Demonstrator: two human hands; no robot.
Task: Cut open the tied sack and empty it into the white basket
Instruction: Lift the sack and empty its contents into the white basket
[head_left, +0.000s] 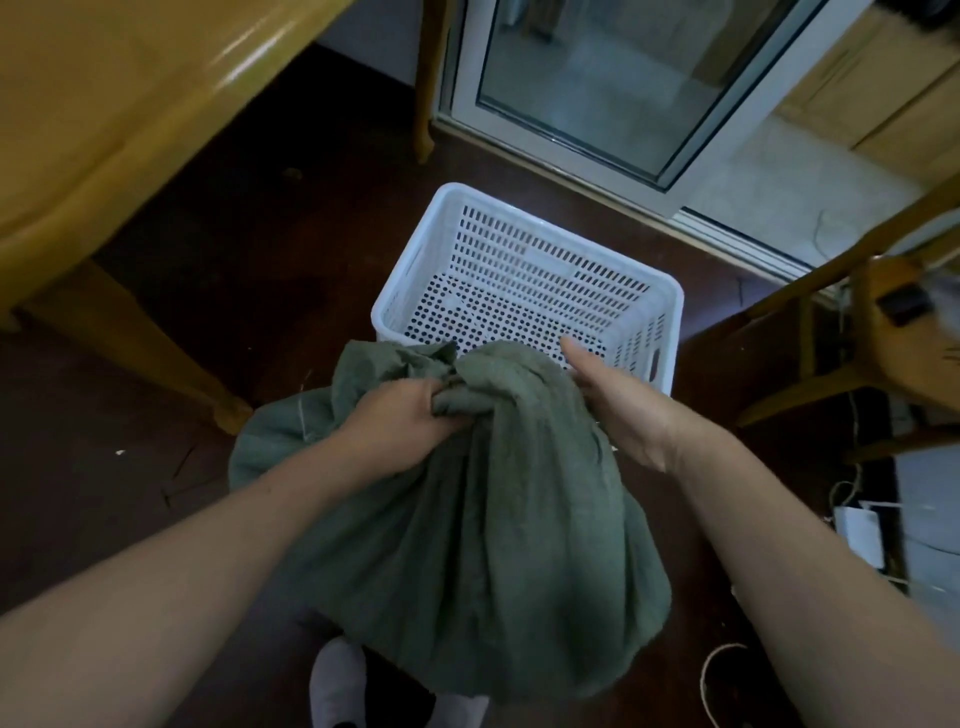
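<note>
A grey-green woven sack (483, 545) hangs in front of me, bulging at the bottom, its bunched top just over the near rim of the white perforated basket (524, 270). My left hand (400, 421) is clenched on the gathered neck of the sack. My right hand (618, 405) rests against the sack's right side near the top, thumb stretched forward; its fingers are hidden behind the cloth. Nothing lies in the basket. No cutting tool is visible.
The basket stands on a dark floor. A yellow wooden table (104, 104) is at left, its leg (150, 353) close to the sack. A glass door (597, 88) is behind the basket, a wooden chair (857, 353) at right. Loose cord (711, 670) and white items (860, 535) lie at lower right.
</note>
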